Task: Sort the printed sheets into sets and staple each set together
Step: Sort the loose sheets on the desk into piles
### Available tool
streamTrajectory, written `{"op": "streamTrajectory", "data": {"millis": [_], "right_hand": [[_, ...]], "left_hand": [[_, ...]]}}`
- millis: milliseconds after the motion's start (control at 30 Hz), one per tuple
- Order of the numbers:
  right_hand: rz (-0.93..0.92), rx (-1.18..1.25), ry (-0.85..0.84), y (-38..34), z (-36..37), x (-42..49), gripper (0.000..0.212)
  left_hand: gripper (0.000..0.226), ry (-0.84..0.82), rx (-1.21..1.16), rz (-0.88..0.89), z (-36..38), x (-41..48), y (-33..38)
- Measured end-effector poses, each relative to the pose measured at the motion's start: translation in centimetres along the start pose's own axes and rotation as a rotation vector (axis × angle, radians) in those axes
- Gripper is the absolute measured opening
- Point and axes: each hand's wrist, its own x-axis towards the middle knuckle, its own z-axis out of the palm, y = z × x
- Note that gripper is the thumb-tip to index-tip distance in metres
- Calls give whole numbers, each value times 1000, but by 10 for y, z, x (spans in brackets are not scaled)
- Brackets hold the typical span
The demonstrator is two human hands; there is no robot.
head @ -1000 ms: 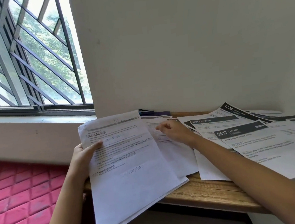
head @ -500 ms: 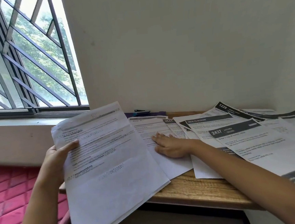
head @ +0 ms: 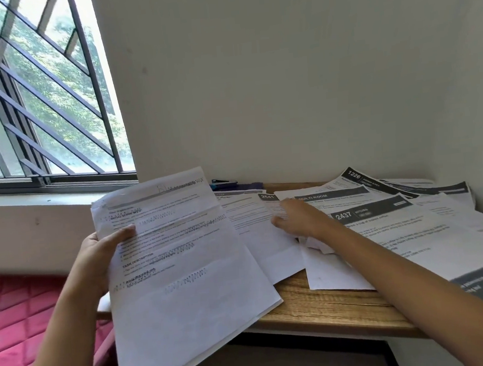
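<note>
My left hand (head: 94,254) grips the stack (head: 184,275) by its left edge, thumb on top. My right hand (head: 299,218) is nearer the work. Its fingers lie straight on the sheet (head: 257,240) on the table (head: 318,301), which runs lengthwise away from me. No containers here.

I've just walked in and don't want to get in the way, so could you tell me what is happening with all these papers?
A person is sorting printed sheets at a wooden desk. The left hand holds a stack by its left edge, thumb on top, above the desk's near corner. The right hand stretches, fingers straight, over the loose sheets spread across the desk, near the sheet headed 2641. What looks like a stapler lies untouched by the wall.
</note>
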Motion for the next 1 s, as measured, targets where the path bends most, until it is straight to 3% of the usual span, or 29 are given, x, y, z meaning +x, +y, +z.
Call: {"op": "streamTrajectory", "data": {"millis": [133, 267, 500, 633, 767, 900, 1000], "right_hand": [[191, -128, -176, 26, 2, 5, 62], [199, -53, -282, 30, 5, -4, 63], [87, 131, -291, 11, -9, -27, 33], [120, 220, -73, 14, -36, -47, 36], [274, -127, -59, 47, -51, -88, 52], [542, -127, -198, 75, -45, -135, 60], [557, -88, -215, 76, -34, -141, 56]], "left_hand": [[8, -67, 6, -6, 26, 1, 5], [8, -140, 34, -27, 55, 4, 2], [11, -196, 73, -80, 91, 7, -23], [12, -211, 105, -49, 94, 8, -41], [11, -214, 136, 1, 90, 9, -46], [11, -225, 155, 29, 92, 5, -45], [11, -234, 163, 51, 92, 5, -46]]}}
